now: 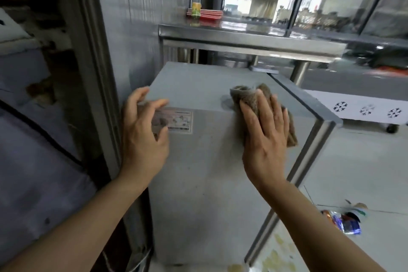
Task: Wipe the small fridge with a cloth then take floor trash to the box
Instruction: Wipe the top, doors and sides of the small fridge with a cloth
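Wiping step underway: right hand (266,130) is pressing the brown cloth (254,99) flat-fingered on the small fridge (198,161) top; left hand (143,132) is hovering loosely curled, holding nothing. Floor trash (344,221) is awaiting pickup afterward.

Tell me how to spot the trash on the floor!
Find the small grey fridge that the right hand wipes with a brown cloth. Look down past its shiny right edge to the pale floor. The trash is the crumpled blue, orange and silver wrappers lying there, the only colourful heap.
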